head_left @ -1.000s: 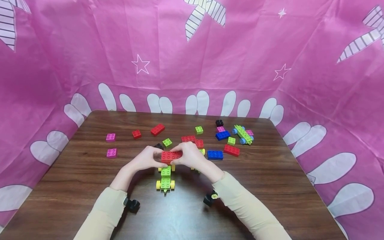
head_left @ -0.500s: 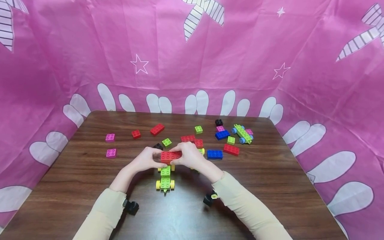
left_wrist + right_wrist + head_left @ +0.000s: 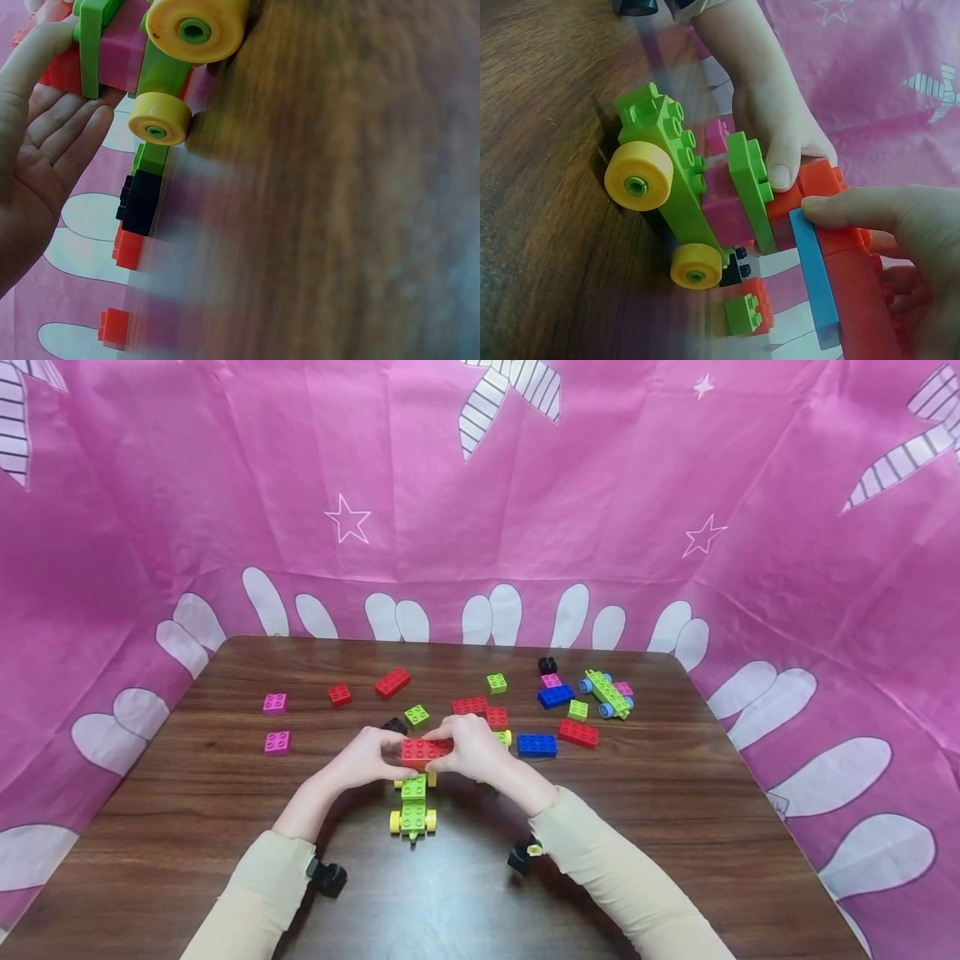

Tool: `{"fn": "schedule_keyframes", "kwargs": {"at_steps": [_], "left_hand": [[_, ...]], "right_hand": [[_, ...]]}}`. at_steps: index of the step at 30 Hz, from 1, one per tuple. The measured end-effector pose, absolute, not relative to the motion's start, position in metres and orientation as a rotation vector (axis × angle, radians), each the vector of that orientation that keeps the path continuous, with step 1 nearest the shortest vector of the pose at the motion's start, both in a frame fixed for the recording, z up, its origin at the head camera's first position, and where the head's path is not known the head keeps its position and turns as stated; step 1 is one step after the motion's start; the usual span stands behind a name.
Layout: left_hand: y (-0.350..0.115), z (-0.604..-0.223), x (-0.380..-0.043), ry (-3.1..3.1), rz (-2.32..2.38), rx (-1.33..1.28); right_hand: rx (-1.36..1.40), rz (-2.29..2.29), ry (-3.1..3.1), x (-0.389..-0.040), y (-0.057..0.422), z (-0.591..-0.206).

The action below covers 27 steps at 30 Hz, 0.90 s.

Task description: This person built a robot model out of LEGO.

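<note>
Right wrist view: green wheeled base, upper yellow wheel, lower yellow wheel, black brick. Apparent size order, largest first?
Green wheeled base
Upper yellow wheel
Lower yellow wheel
Black brick, going by its visible part

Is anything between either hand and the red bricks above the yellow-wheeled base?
Nothing visible: the left hand and right hand both touch the red bricks. Between those and the base sit a pink brick and a green brick.
</note>
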<state>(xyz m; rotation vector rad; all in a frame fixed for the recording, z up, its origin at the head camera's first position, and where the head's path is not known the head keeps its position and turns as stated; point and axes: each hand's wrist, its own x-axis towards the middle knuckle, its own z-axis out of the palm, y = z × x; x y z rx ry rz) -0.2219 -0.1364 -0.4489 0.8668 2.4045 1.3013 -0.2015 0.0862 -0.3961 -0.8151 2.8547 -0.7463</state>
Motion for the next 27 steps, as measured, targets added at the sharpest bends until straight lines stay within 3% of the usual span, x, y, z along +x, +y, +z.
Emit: {"fn": "schedule_keyframes", "kwargs": {"at_steps": [27], "left_hand": [[-0.1423, -0.4447, -0.2212, 2.357, 1.312, 0.956]], "right_hand": [[-0.859, -0.765, 2.836, -0.2075, 0.0865, -0.3970]]}}
